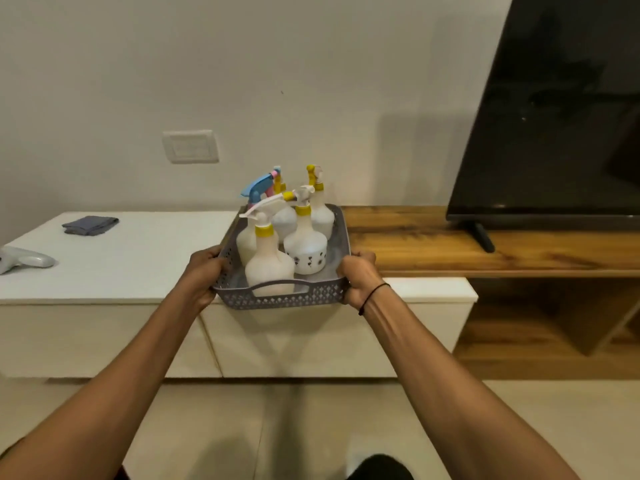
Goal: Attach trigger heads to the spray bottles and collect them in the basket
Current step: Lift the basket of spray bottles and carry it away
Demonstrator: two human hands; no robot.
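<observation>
A grey perforated basket [282, 299] sits over the front edge of the white cabinet top [138, 258]. My left hand [204, 271] grips its left rim and my right hand [358, 277] grips its right rim. Several white spray bottles stand upright inside, all with trigger heads on. The nearest bottle [268, 268] has a yellow collar and a white trigger. Beside it stands a bottle with small flower prints [306, 251]. Another bottle at the back right [321, 213] has a yellow head. At the back left a blue and pink trigger head [259, 187] rises above the others.
A folded grey cloth [90, 225] lies at the back left of the cabinet top. A white device [24, 259] lies at the left edge. To the right, a wooden shelf [485, 251] carries a black television [554, 116]. A wall switch plate [190, 146] is behind.
</observation>
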